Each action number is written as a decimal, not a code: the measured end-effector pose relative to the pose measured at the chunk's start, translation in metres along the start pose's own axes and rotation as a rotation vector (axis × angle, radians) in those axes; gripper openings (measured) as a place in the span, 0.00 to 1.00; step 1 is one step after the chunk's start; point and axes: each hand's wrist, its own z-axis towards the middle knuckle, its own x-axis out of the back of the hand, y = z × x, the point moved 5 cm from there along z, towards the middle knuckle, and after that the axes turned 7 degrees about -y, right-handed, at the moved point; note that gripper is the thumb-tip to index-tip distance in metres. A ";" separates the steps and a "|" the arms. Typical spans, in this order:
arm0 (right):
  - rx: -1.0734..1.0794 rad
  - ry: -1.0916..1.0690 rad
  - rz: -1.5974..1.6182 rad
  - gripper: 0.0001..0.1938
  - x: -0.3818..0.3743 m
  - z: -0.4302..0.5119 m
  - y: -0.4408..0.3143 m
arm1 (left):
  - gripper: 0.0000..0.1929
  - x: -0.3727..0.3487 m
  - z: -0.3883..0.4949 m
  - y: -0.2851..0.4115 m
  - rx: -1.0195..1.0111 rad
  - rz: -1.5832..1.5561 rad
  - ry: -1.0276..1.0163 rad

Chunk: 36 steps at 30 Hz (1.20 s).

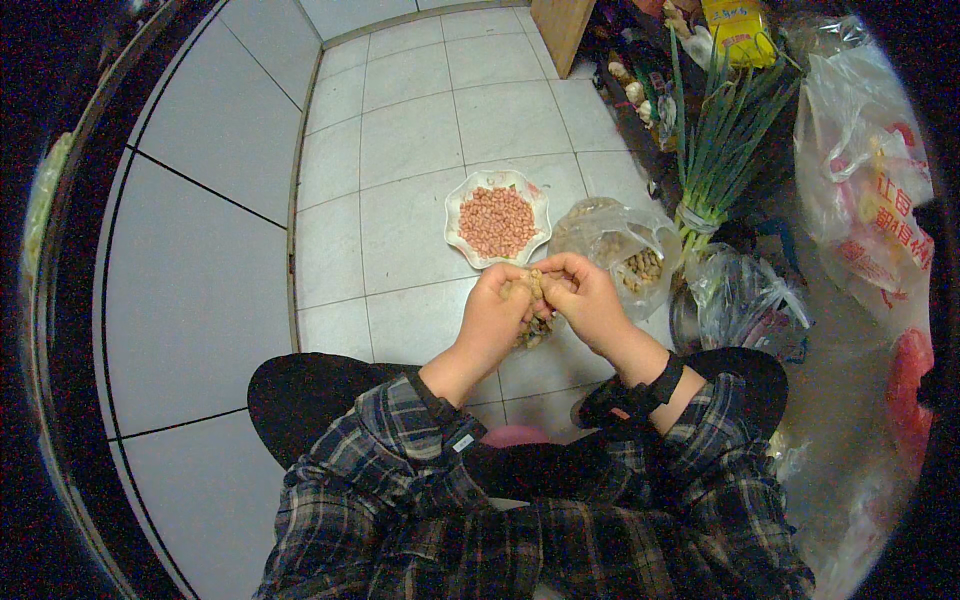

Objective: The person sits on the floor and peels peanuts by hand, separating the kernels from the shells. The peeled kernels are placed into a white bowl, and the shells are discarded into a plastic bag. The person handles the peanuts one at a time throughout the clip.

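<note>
Between the fingertips of my left hand (495, 304) and my right hand (581, 296) is an unshelled peanut (535, 279), gripped from both sides. Just beyond my hands, a white plate with a wavy rim (454, 196) holds many shelled, pinkish peanut kernels (496, 222). To the right of the plate, a clear plastic bag (600, 225) with unshelled peanuts (640, 270) in it lies on the tiles. Below my fingers a heap of what looks like peanut shells (536, 332) shows, partly covered by my hands; what it rests in is hidden.
At the right lie a bundle of green onions (709, 165), garlic bulbs (636, 94), a yellow packet (739, 34) and several plastic bags (855, 172). Pale cabinet doors (202, 202) line the left. A wooden panel (561, 34) stands at the top.
</note>
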 end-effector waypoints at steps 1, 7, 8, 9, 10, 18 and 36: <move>0.001 0.001 0.030 0.10 0.000 0.000 0.000 | 0.07 0.000 0.000 -0.001 0.035 -0.017 0.021; 0.062 0.155 -0.075 0.06 0.010 0.000 -0.005 | 0.10 0.003 0.001 -0.003 0.021 0.097 -0.008; 0.055 0.128 -0.084 0.06 0.011 -0.001 -0.005 | 0.10 0.002 0.002 -0.003 0.006 0.151 -0.018; 0.034 0.104 -0.092 0.07 0.012 -0.001 -0.005 | 0.10 0.001 0.002 -0.003 -0.008 0.205 -0.027; 0.013 0.081 -0.100 0.07 0.012 -0.001 -0.005 | 0.10 0.001 0.002 -0.006 0.030 0.269 -0.019; 0.387 0.080 -0.769 0.08 -0.001 -0.007 -0.040 | 0.10 0.008 0.004 0.006 -0.109 0.613 0.052; 0.208 0.135 -0.792 0.08 0.003 -0.007 -0.020 | 0.08 0.002 0.001 -0.002 -0.235 0.640 -0.027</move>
